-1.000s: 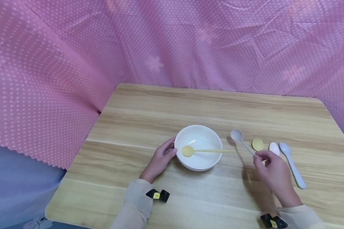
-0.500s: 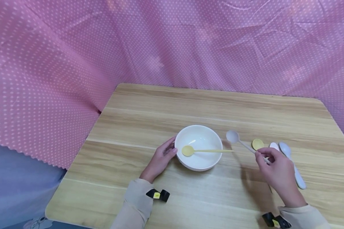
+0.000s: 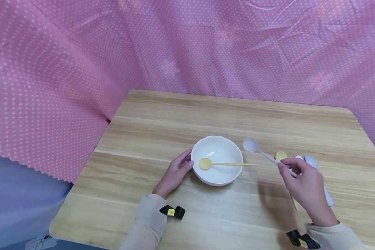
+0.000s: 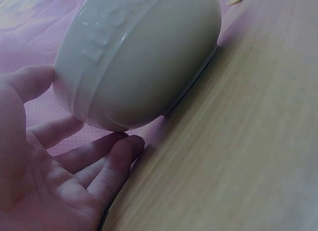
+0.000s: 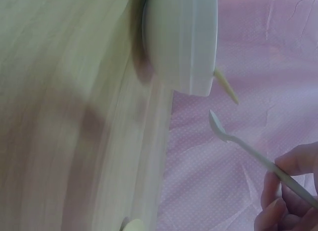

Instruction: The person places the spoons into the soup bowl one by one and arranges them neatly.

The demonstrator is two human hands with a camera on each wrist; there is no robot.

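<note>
A white bowl (image 3: 217, 178) stands on the table, with raised letters on its outer wall in the left wrist view. My left hand (image 3: 176, 172) rests against its left side, thumb at the rim and fingers along the outside. Across the bowl lies a yellow spoon (image 3: 205, 163), its handle sticking out over the right rim. My right hand (image 3: 304, 184) pinches a pale grey-white long-handled spoon (image 3: 250, 145) by the handle. In the right wrist view this spoon (image 5: 252, 151) is held in the air, its head apart from the bowl.
Beside and partly beneath my right hand lie another yellow spoon (image 3: 280, 156), a pale pink spoon (image 3: 299, 157) mostly hidden, and a pale blue-white spoon (image 3: 311, 160). The wooden table (image 3: 237, 114) has a pink dotted cloth (image 3: 206, 52) behind it.
The held spoon's head has shifted left towards the bowl and its handle has swung flatter. My right hand has moved slightly right, covering more of the spoons there. My left hand keeps its place.
</note>
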